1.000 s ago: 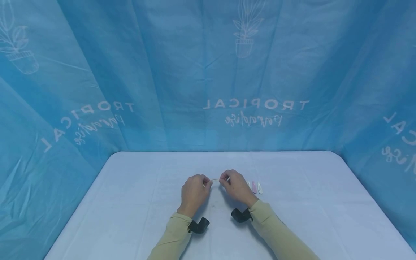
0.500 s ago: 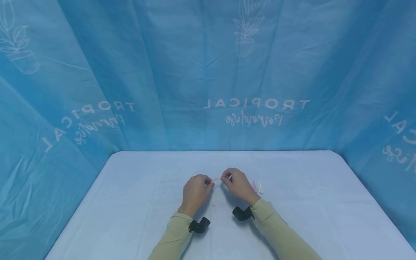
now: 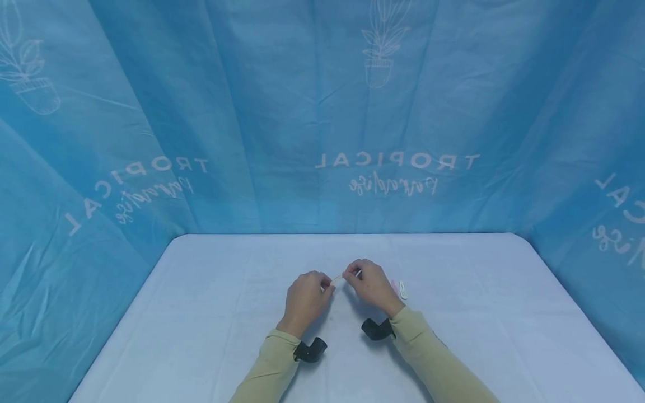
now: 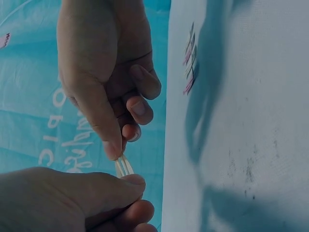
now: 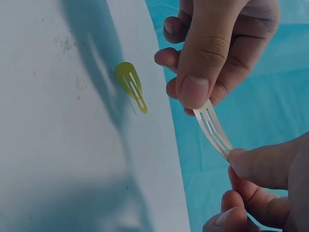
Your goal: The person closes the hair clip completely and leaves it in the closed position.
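Observation:
A cream snap hair clip [image 3: 337, 278] spans the gap between both hands, raised off the table. My left hand [image 3: 307, 299] pinches one end between thumb and fingers. The other end is pinched by my right hand [image 3: 372, 285]. Seen from the right wrist, the clip [image 5: 211, 129] is slightly bowed, with long slots along it. A yellow-green snap clip [image 5: 129, 83] lies on the table in that view; the left hand hides it in the head view. To the right of my right hand lie a white clip [image 3: 403, 290] and a pink clip [image 3: 395, 286], partly hidden.
The table [image 3: 478, 336] has a white cover and rounded far corners. Blue printed curtains [image 3: 282, 140] enclose it at the back and sides. A black elbow-shaped piece [image 3: 311, 350] sits at the left cuff, and a similar black piece [image 3: 376, 329] at the right.
Both hands have shifted slightly right, the right one also a little farther away. The clip between them has gone from nearly level to slanting up towards the right hand.

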The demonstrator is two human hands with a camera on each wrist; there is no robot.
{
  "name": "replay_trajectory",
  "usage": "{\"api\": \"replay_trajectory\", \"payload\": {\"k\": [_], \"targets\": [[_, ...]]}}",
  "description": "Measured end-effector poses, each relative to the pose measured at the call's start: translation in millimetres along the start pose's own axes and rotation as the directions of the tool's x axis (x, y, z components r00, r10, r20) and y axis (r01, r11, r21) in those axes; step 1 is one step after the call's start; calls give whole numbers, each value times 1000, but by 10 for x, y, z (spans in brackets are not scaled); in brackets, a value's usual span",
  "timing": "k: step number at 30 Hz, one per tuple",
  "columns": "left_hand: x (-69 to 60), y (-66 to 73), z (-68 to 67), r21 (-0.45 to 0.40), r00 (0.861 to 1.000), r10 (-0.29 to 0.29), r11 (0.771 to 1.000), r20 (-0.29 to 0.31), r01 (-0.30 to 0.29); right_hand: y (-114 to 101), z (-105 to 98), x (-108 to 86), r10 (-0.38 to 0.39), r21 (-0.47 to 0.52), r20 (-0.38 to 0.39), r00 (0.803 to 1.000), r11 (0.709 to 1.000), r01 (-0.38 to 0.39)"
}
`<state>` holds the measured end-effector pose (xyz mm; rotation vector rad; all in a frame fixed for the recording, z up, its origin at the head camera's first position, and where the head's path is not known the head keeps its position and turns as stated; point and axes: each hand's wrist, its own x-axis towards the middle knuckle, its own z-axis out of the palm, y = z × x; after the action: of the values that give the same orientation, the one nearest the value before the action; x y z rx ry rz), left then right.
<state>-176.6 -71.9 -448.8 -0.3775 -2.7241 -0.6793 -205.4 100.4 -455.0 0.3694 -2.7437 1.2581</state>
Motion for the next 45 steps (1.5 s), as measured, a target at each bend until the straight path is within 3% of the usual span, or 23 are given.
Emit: {"api": "replay_trajectory", "payload": {"k": [16, 23, 45], "targets": [[-5, 61, 55, 13, 998, 60, 998, 21, -60, 30, -84, 30, 67, 34, 9, 998, 997, -67], [28, 141, 99, 47, 994, 105, 993, 19, -106, 38, -118, 35, 45, 34, -28, 999, 998, -44], [67, 314, 210, 21, 995, 98, 995, 36, -99, 187, -256, 49, 43, 40, 7, 999, 998, -43]]}}
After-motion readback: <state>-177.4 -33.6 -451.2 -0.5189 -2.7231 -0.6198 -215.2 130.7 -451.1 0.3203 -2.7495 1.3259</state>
